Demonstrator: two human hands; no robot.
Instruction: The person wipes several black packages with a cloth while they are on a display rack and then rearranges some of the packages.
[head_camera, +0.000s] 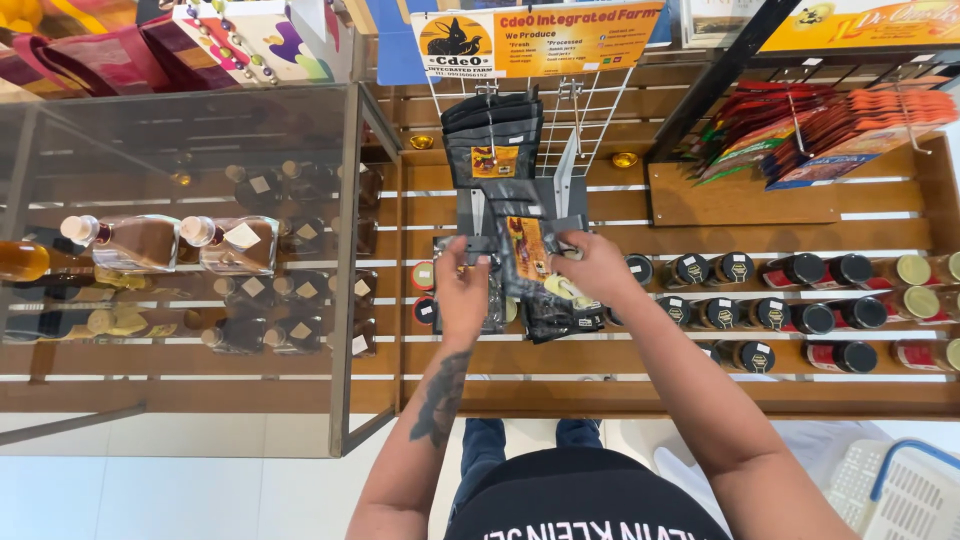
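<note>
Both hands' (462, 290) grip closed on black pouches (527, 262)

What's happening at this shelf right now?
A person stands at a slatted wooden shelf, both hands among flat black pouches with orange labels. The left hand and the right hand each grip pouches beneath a white wire rack where more hang. Dark-lidded round jars lie in rows to the right.

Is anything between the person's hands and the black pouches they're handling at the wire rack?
Nothing visible. The left hand and right hand are both already on the black pouches, just below more pouches hanging on the wire rack.
</note>
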